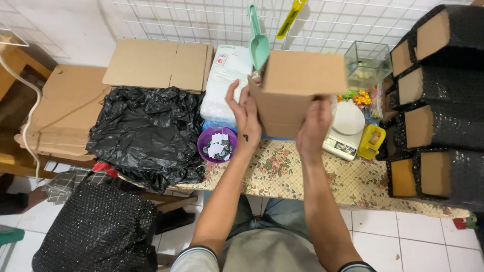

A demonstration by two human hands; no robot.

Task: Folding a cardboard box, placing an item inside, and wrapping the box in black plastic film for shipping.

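Observation:
A small brown cardboard box (297,88) is lifted above the table with the floral cloth (282,174). My left hand (245,113) presses flat against its left side, fingers spread upward. My right hand (313,128) grips its lower right side from below. Under the box stands a white kitchen scale (345,128). Beside my left wrist is a purple bowl (218,144) holding small paper scraps.
A black plastic bag (148,133) lies left, flat cardboard sheets (161,63) behind it. A white sack (224,80) and a green scoop (258,43) hang near the wire grid. Rolls of black bubble wrap (438,100) stack right; a yellow tape dispenser (370,141) and glass tank (368,63) stand nearby.

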